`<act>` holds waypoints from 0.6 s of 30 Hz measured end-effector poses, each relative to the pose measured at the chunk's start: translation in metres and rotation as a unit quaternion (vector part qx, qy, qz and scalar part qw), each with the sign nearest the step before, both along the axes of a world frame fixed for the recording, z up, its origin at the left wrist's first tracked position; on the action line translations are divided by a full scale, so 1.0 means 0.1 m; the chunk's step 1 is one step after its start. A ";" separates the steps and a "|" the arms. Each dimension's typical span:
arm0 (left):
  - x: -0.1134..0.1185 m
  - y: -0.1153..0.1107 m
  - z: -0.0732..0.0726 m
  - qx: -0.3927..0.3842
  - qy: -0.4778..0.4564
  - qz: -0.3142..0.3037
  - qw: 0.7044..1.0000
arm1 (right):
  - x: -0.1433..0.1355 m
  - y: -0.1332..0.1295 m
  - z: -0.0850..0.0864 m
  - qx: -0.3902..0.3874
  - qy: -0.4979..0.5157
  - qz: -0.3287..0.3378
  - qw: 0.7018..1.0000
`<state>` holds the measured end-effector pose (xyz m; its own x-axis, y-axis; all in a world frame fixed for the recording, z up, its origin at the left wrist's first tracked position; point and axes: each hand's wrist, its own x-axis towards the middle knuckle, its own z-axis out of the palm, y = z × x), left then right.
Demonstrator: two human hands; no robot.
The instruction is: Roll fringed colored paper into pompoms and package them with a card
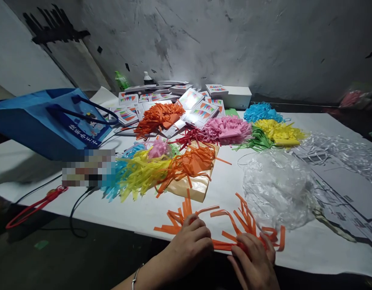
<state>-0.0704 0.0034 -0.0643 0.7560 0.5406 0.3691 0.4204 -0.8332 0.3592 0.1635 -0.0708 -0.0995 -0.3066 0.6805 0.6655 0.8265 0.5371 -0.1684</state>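
Note:
At the front edge of the table lies an orange fringed paper tassel, its cut strips fanning out at both ends. My left hand has its fingers curled over the left part of the paper. Around the right part, my right hand is closed, with strips poking out past its fingers. A flat middle band of orange paper stretches between the two hands. Just beyond them, another orange fringed bunch rests on a tan packet. The palms and most fingertips are hidden.
Yellow fringe, pink fringe and blue fringe lie farther back. Crumpled clear plastic is at right. A blue bag stands at left, near a red cord. Printed packs are heaped by the wall.

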 end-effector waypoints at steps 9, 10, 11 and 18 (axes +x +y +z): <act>0.03 -0.11 0.03 -0.054 -0.027 0.066 0.996 | -0.12 -0.07 0.04 -0.112 0.128 -0.025 0.985; 0.04 -0.13 0.05 -0.068 -0.020 0.081 0.994 | -0.13 -0.07 0.04 -0.119 0.135 -0.037 0.983; 0.05 -0.15 0.08 -0.082 -0.012 0.092 0.992 | -0.15 -0.08 0.03 -0.125 0.140 -0.051 0.981; 0.21 -0.16 0.22 -0.128 0.086 0.172 0.973 | -0.22 -0.01 -0.06 -0.077 0.055 -0.161 0.983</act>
